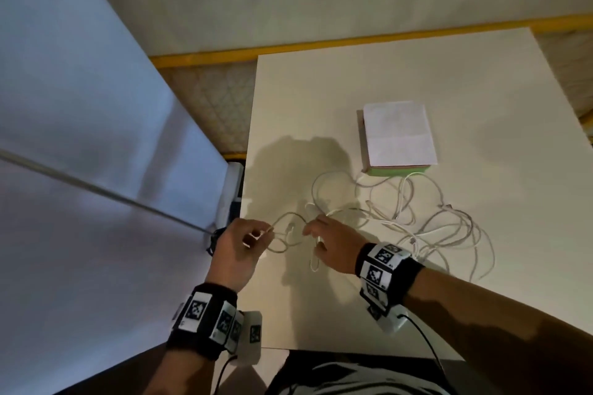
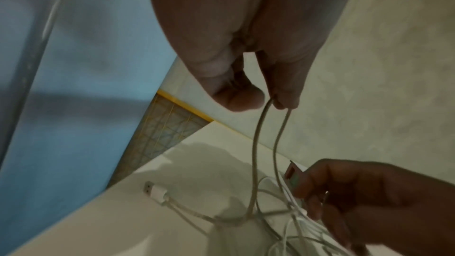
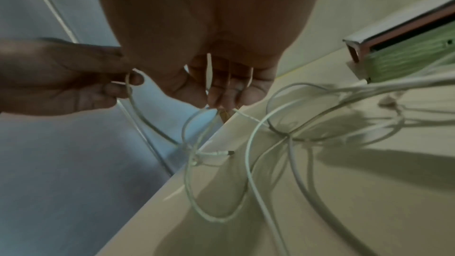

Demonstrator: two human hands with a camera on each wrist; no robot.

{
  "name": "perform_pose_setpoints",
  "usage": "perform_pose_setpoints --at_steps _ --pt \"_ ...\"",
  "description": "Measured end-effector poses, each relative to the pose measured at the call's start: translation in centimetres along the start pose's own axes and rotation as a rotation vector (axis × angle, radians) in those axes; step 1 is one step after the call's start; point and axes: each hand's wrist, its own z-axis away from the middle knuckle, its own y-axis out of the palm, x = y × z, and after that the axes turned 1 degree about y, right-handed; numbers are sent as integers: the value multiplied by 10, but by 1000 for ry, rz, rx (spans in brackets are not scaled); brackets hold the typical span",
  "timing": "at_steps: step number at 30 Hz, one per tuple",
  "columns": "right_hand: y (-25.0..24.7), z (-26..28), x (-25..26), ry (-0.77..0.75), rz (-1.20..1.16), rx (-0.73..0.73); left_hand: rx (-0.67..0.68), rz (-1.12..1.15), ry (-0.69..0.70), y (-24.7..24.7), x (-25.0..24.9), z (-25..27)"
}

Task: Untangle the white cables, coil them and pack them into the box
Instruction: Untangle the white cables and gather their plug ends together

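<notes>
A tangle of white cables [image 1: 414, 218] sprawls over the white table [image 1: 481, 90], its loops reaching toward the table's left edge. My left hand [image 1: 253, 236] pinches a bend of one cable [image 2: 270, 116] between thumb and finger, lifted above the tabletop. My right hand [image 1: 316, 234] grips other cable strands [image 3: 209, 71] in its curled fingers just right of the left hand. A USB plug [image 2: 154, 192] lies on the table below the hands. The box [image 1: 399, 138], white-lidded with a green side, stands closed behind the tangle.
The table's left edge [image 1: 247, 170] lies just under my left hand; beyond it are patterned floor and a pale blue panel [image 1: 80, 106]. A yellow strip [image 1: 321, 45] runs along the wall behind the table.
</notes>
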Motion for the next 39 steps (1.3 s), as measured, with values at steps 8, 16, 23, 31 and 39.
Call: perform_pose_setpoints --at_steps 8,16,23,31,39 --pt "-5 -29 -7 111 -43 -159 405 -246 129 21 58 28" --pt "1 -64 26 106 20 -90 170 348 -595 24 94 17" --pt "17 -75 28 232 190 142 252 12 -684 19 111 -10" --pt "24 -56 16 233 167 104 390 -502 -302 19 120 -24" --pt "41 -42 34 -81 635 325 199 -28 -382 7 100 -21"
